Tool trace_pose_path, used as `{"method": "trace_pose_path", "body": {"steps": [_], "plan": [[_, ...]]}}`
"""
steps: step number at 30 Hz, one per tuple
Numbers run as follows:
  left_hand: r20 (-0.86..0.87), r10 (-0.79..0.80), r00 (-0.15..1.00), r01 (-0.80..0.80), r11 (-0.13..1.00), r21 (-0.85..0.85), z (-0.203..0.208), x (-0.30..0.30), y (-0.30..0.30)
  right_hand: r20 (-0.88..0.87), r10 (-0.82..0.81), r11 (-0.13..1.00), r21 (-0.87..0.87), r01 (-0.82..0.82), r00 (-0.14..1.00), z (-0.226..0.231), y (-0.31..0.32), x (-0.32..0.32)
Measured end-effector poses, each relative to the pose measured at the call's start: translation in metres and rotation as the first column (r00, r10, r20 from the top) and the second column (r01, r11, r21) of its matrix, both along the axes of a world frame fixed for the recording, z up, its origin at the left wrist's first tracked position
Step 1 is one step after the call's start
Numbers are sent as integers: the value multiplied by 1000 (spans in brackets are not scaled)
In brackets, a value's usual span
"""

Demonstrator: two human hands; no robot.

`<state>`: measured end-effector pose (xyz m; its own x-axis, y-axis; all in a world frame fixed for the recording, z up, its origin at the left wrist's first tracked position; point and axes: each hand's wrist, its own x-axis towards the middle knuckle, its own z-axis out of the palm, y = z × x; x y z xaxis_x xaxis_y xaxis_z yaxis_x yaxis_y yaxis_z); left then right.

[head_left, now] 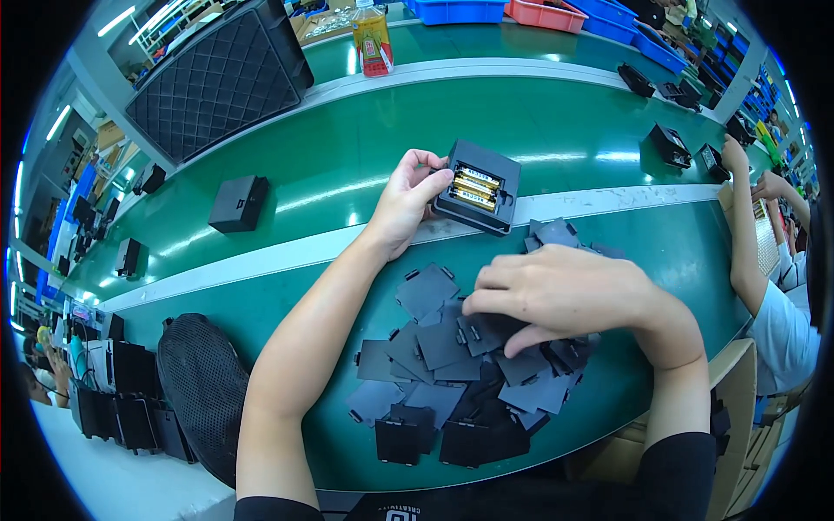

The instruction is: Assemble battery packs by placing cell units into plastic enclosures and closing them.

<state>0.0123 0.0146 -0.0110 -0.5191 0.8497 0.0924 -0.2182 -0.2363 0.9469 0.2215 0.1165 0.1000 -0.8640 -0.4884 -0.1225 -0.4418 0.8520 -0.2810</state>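
My left hand (406,198) grips a black plastic box (486,165) by its left side, over the white rail. Its battery compartment faces up uncovered, with several gold-coloured batteries (476,186) lying in a row. My right hand (556,291) hovers low over a heap of flat black battery covers (447,352), thumb apart from its bent fingers. A dark cover (491,330) shows below the gap between thumb and fingers, and I see no grip on it. The covers overlap each other on the green bench, some showing small tabs along their edges.
Another black box (239,204) sits on the green conveyor at left, and more boxes (669,146) lie at right. A black mesh object (201,391) stands by my left arm. A drink bottle (372,39) stands beyond the belt. A co-worker's arm (743,226) reaches in at right.
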Motion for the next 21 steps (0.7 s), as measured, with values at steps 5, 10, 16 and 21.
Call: {"method": "trace_pose_path", "body": {"steps": [5,10,16,21], "plan": [[-10,-67,998,67,997,-25,12,11,-6,123,-65,993,-91,76,990,2,2,-3],[35,-99,994,98,995,30,12,16,-3,-99,-193,785,-612,93,976,-17,42,-29],[105,-83,991,74,994,86,6,7,-4,-624,-450,883,-416,216,639,-50,57,-51],[145,-69,987,52,992,116,4,7,-2,-638,-481,874,-400,276,602,-58,56,-46]]}}
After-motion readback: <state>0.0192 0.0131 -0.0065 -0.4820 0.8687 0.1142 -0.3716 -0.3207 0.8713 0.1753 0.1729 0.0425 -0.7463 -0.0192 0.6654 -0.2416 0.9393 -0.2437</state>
